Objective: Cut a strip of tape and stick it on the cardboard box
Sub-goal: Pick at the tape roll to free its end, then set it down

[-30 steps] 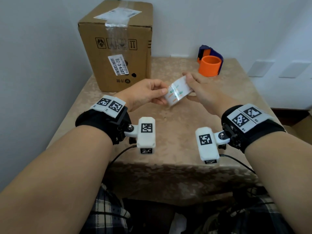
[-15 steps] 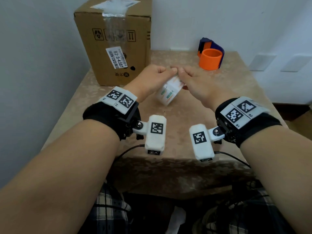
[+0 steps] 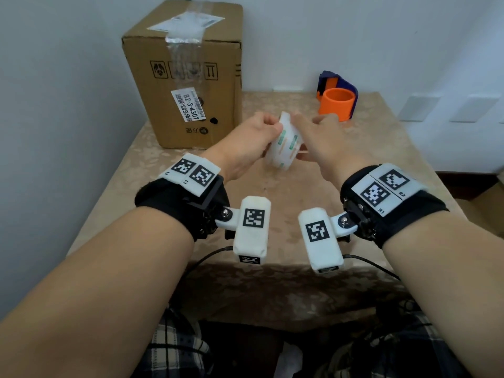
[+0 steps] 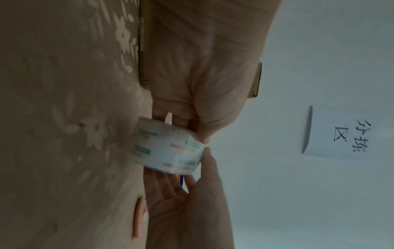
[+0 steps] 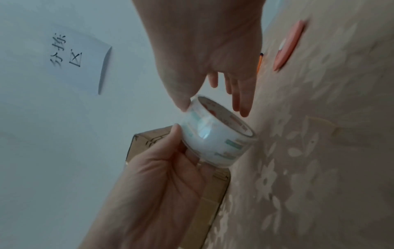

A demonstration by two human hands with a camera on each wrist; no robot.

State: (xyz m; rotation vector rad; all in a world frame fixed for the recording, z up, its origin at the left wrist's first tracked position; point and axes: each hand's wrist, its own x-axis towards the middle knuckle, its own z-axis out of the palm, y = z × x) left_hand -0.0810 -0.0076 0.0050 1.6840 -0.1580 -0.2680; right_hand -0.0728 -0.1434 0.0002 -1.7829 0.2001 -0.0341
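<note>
A clear tape roll (image 3: pixel 283 145) with green and orange print hangs above the table (image 3: pixel 272 192). My left hand (image 3: pixel 268 130) grips it, thumb on the outer face and fingers (image 4: pixel 162 116) through the core. My right hand (image 3: pixel 313 126) touches the roll's (image 5: pixel 217 133) upper rim with its thumb tip (image 5: pixel 183 104); its other fingers (image 5: pixel 241 107) stay straight beyond the roll. The cardboard box (image 3: pixel 188 77) stands at the back left, with clear tape and labels on its top and front. No loose strip of tape shows.
An orange cylinder in a blue holder (image 3: pixel 336 105) stands at the back right of the table. A flat salmon-coloured object (image 5: pixel 287 47) lies on the cloth near my right hand. A handwritten paper note (image 4: pixel 332 134) hangs on the wall behind.
Both hands carried the roll farther from me, towards the box. The roll tipped from lying sideways to more upright, and my right thumb came to its top rim.
</note>
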